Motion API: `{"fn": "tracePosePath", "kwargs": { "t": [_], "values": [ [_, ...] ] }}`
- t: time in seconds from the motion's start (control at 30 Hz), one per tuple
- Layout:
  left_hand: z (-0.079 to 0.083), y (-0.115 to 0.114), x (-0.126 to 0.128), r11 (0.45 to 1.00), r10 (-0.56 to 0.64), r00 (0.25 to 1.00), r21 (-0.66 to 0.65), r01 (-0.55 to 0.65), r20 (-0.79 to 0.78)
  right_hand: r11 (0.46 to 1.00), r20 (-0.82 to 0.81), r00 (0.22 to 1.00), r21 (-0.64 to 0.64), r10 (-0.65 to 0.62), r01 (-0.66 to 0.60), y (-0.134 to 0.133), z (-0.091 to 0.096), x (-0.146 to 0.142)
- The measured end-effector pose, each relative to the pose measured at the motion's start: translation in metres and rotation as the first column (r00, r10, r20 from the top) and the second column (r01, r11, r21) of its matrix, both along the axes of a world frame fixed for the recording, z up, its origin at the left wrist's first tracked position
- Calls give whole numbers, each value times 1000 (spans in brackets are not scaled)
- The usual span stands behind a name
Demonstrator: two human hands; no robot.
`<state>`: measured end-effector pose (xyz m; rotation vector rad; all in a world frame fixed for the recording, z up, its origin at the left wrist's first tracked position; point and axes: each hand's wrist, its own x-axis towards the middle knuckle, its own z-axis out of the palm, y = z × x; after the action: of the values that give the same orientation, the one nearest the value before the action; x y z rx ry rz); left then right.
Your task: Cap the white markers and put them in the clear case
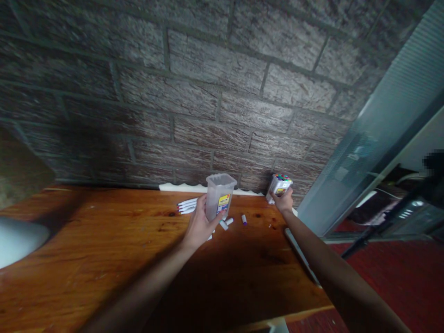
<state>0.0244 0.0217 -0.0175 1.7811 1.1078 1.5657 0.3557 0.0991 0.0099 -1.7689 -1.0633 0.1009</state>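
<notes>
Left hand point(200, 224) closed round empty clear container point(219, 194), frame centre, lifted upright; low grip leaves mouth unobstructed. Right hand point(285, 201) wrapped on marker-filled tub point(279, 185), right of centre, tilted. Loose markers point(187, 206) lie on tabletop point(104, 240) between.

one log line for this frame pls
left hand: grip on clear plastic tub with yellow label | right hand: grip on tilted tub of coloured-cap markers | loose white markers on orange wooden table
</notes>
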Motion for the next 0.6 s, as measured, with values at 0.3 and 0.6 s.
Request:
{"fn": "tracePosePath", "kwargs": {
  "t": [0.3, 0.6],
  "values": [
    [-3, -2, 4, 999, 25, 997, 39, -23, -74, 670, -99, 665, 187, 740, -718, -75, 5, -132],
    [4, -14, 5, 983, -74, 949, 137, 121, -307, 693, -85, 709, 317, 700, -647, -62, 11, -145]
  ]
}}
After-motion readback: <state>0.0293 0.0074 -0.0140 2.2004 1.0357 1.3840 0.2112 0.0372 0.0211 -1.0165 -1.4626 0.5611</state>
